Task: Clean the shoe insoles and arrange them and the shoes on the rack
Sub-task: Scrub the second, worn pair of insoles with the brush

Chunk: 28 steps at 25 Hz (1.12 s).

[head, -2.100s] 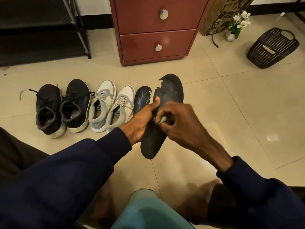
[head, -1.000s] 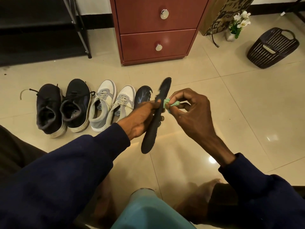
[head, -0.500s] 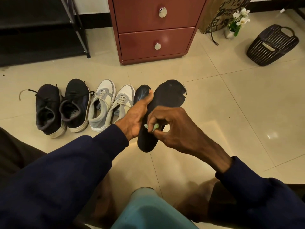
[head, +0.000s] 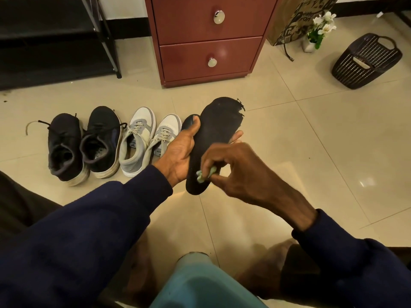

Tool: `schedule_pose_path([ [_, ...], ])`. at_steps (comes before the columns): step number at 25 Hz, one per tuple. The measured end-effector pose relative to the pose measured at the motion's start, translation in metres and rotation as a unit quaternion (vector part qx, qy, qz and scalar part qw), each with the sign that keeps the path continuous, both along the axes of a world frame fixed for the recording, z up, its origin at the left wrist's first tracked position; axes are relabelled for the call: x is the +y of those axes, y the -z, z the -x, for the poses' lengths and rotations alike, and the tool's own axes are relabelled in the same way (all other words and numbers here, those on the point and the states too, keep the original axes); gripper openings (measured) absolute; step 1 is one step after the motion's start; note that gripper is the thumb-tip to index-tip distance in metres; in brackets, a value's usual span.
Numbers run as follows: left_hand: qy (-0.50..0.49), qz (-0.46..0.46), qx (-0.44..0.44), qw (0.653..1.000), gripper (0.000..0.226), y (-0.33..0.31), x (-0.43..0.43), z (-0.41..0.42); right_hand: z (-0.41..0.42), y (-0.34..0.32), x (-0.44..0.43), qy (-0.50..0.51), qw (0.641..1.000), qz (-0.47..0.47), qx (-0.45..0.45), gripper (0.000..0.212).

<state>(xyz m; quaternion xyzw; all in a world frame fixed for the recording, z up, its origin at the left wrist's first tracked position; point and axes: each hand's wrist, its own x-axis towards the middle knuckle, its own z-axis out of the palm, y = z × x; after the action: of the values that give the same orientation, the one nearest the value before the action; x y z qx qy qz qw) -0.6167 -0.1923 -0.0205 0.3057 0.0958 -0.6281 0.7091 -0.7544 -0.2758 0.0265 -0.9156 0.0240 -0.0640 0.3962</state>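
My left hand (head: 180, 152) grips a black insole (head: 216, 132) with a frayed toe edge, holding it flat side up above the floor, thumb over its left edge and fingertips showing at its right edge. My right hand (head: 235, 172) pinches a small pale green cloth (head: 204, 175) against the insole's heel end. A second dark insole (head: 188, 123) lies on the floor behind my left hand, mostly hidden. A pair of black sneakers (head: 82, 143) and a pair of grey-and-white sneakers (head: 149, 138) stand in a row on the left. The black shoe rack (head: 106, 36) is at the back left.
A red-brown drawer cabinet (head: 211, 38) stands straight ahead. To its right are a printed paper bag (head: 295, 16), a small vase of white flowers (head: 318, 30) and a dark plastic basket (head: 367, 61). A teal object (head: 200, 283) sits between my knees.
The insole was turned edge-on a second ago and is flat side up again. My right hand with the cloth has moved down from the insole's upper edge to its heel end.
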Motion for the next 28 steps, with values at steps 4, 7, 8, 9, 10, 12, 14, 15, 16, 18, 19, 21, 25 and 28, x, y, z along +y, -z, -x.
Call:
schedule_pose_path([
  [4, -0.006, -0.027, -0.039, 0.999, 0.053, 0.006, 0.001, -0.007, -0.001, 0.008, -0.006, 0.102, 0.986, 0.094, -0.092, 0.015],
  [7, -0.004, -0.009, -0.035, 0.999, 0.056, 0.006, 0.002, -0.006, 0.0, 0.002, 0.014, -0.006, 0.998, 0.033, -0.055, 0.015],
  [8, 0.002, 0.002, -0.042, 0.999, 0.057, 0.006, 0.002, -0.004, 0.0, 0.001, 0.008, 0.003, 0.998, 0.037, -0.047, 0.017],
  [9, 0.016, 0.014, -0.054, 0.998, 0.058, 0.009, 0.001, -0.003, -0.001, 0.004, -0.003, 0.048, 0.996, 0.056, -0.054, 0.019],
  [10, 0.034, 0.02, -0.067, 0.997, 0.059, 0.011, 0.0, 0.001, -0.001, 0.007, -0.018, 0.114, 0.988, 0.081, -0.07, 0.021],
  [12, 0.06, 0.044, -0.077, 0.994, 0.057, 0.009, -0.002, 0.01, 0.001, 0.008, -0.043, 0.231, 0.961, 0.117, -0.097, 0.022],
  [14, 0.073, 0.045, -0.091, 0.992, 0.052, 0.005, -0.001, 0.013, 0.003, 0.005, -0.042, 0.236, 0.963, 0.087, -0.097, 0.021],
  [15, 0.073, 0.039, -0.104, 0.991, 0.047, 0.006, -0.001, 0.012, 0.002, 0.003, -0.033, 0.186, 0.977, 0.059, -0.084, 0.022],
  [16, 0.069, 0.033, -0.122, 0.99, 0.043, 0.008, 0.0, 0.01, 0.001, 0.0, -0.023, 0.128, 0.989, 0.043, -0.059, 0.023],
  [18, 0.069, 0.038, -0.148, 0.986, 0.037, 0.01, 0.001, 0.012, 0.0, 0.002, -0.023, 0.104, 0.991, 0.075, -0.043, 0.023],
  [19, 0.076, 0.047, -0.151, 0.984, 0.038, 0.011, 0.002, 0.013, 0.0, 0.005, -0.035, 0.148, 0.982, 0.099, -0.059, 0.022],
  [21, 0.097, 0.066, -0.147, 0.982, 0.043, 0.012, 0.003, 0.019, 0.003, 0.007, -0.063, 0.263, 0.952, 0.133, -0.087, 0.02],
  [25, 0.129, 0.086, -0.166, 0.974, 0.046, 0.013, 0.003, 0.022, 0.0, 0.0, -0.057, 0.231, 0.966, 0.085, -0.081, 0.021],
  [28, 0.156, 0.092, -0.178, 0.967, 0.046, 0.013, 0.003, 0.022, -0.006, 0.001, -0.058, 0.23, 0.966, 0.091, -0.07, 0.021],
])
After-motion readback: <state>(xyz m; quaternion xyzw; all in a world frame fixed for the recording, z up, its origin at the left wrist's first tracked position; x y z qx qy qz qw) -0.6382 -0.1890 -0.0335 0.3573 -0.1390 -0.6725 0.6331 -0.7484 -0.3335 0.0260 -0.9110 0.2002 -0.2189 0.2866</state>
